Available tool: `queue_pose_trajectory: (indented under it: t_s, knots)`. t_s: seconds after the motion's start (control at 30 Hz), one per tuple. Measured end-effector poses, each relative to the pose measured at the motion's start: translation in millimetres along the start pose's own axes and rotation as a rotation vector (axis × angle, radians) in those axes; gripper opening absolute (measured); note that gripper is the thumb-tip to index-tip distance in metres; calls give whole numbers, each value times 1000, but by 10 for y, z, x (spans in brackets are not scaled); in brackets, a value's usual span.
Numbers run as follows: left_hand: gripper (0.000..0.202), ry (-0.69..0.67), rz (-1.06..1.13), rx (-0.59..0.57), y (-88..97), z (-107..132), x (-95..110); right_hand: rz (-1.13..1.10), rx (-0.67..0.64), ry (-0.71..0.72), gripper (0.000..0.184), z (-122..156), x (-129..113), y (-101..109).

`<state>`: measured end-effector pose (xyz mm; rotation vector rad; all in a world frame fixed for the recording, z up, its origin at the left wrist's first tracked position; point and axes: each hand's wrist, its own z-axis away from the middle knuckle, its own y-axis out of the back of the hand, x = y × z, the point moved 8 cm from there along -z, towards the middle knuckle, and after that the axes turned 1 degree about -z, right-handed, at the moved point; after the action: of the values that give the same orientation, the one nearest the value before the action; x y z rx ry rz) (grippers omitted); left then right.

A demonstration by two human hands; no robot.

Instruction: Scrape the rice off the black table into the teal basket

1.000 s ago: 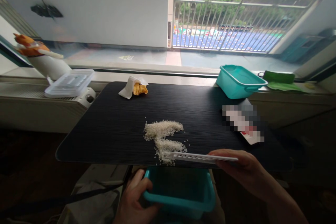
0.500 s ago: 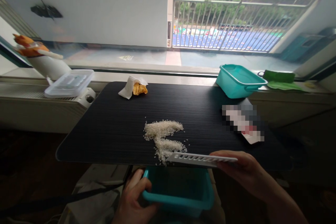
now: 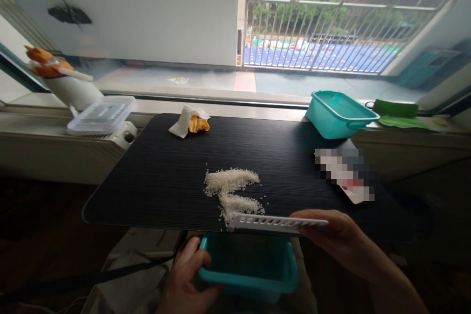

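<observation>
Uncooked white rice (image 3: 230, 181) lies in a zigzag heap on the black table, with loose grains around it. My right hand (image 3: 331, 228) is closed on the end of a white slotted plastic strip (image 3: 270, 222). The strip's far end touches the rice at the table's front edge. Below that edge is a teal plastic bin (image 3: 253, 279), its inside dark. My left hand (image 3: 191, 274) grips the bin's left rim, fingers outside and thumb along the front wall.
On the black table (image 3: 147, 176) sit a crumpled white and yellow cloth (image 3: 197, 123) and a flat blurred package (image 3: 342, 171). A second teal bin (image 3: 340, 115) stands at the back right, beside a green item (image 3: 399, 114). A clear lidded box (image 3: 103, 115) rests on the heater.
My right hand has moved the slotted strip slightly left along the table's front edge, into the near end of the rice. My left hand and the bin have stayed almost still.
</observation>
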<state>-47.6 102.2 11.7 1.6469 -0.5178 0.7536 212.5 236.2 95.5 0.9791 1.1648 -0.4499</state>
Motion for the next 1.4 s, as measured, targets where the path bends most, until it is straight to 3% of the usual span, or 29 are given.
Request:
queue_pose_trajectory:
  t_s: [0.17,0.43,0.67,0.87,1.03,1.2,1.4]
  knots:
    - [17,-2,-31,-66,5,-27,-10,26,1,24,23,3,-60,-1]
    - [17,45,18,40,42,17,-49,33,-41,24,24,-55,-92,-128]
    - [17,53,-26,46,78,7,-48,25,43,30,23,-53,-64,-26]
    - [17,57,-12,59,58,14,-79,36,-22,25,23,-33,-64,-79]
    - [18,36,-1,56,35,15,-65,11,52,-1,22,-4,17,20]
    - [20,21,11,47,35,3,-27,13,24,-10,20,56,55,49]
    - [19,27,-7,33,6,8,-41,-35,142,-10,17,140,110,284]
